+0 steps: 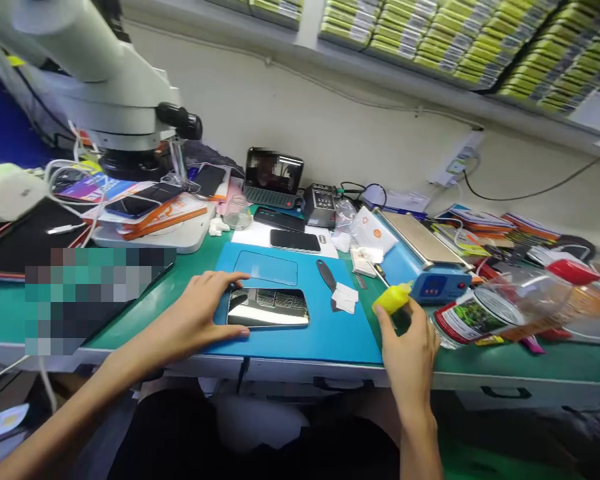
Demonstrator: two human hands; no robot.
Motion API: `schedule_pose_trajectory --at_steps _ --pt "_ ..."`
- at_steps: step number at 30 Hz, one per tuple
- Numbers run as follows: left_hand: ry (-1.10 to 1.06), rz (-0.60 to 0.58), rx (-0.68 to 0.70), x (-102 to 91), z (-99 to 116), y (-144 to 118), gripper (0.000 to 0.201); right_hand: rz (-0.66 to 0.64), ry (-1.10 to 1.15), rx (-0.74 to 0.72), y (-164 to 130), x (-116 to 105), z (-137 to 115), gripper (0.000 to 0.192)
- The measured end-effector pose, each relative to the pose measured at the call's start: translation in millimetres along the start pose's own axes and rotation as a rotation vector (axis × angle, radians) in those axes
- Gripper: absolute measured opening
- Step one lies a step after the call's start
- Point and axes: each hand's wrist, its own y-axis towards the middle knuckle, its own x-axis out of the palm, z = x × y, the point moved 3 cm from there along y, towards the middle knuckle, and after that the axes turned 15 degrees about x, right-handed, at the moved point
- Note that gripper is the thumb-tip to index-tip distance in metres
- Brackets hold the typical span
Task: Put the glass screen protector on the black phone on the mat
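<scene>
From the head camera, the left hand (200, 313) lies flat and relaxed on the blue mat (330, 333), fingertips pressed on the near left edge of a phone (269, 308) that rests glossy side up, not gripped but pinned. The right hand (410, 347) is closed around a small bottle with a yellow cap (393, 298), held just right of the mat's edge, nozzle leaning toward the phone.

To do this well, I would say the pinning hand should keep its fingers on the phone's rim and off the shiny face, so nothing smears, and the bottle should come across low and tip gently, giving a drop rather than a squirt.

The left forearm reaches in from the lower left, wrist low, palm down. The right forearm rises almost straight up from the bottom edge, wrist bent slightly inward.

Between the hands lie a dark pry tool (326, 274) and a white wipe (347, 297). Beyond the right hand sits a blue heater box (437, 285); far beyond the left hand stands a microscope (110, 100).
</scene>
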Motion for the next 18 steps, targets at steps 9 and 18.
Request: schedule_pose_trajectory --at_steps 9,18 --pt "-0.019 0.008 0.049 -10.4 13.6 2.3 0.074 -0.090 0.011 -0.080 -32.7 3.0 -28.0 0.059" --pt "0.048 0.059 0.097 -3.7 10.5 -3.8 0.077 -0.274 -0.007 -0.519 -96.2 -4.6 -69.8 0.031"
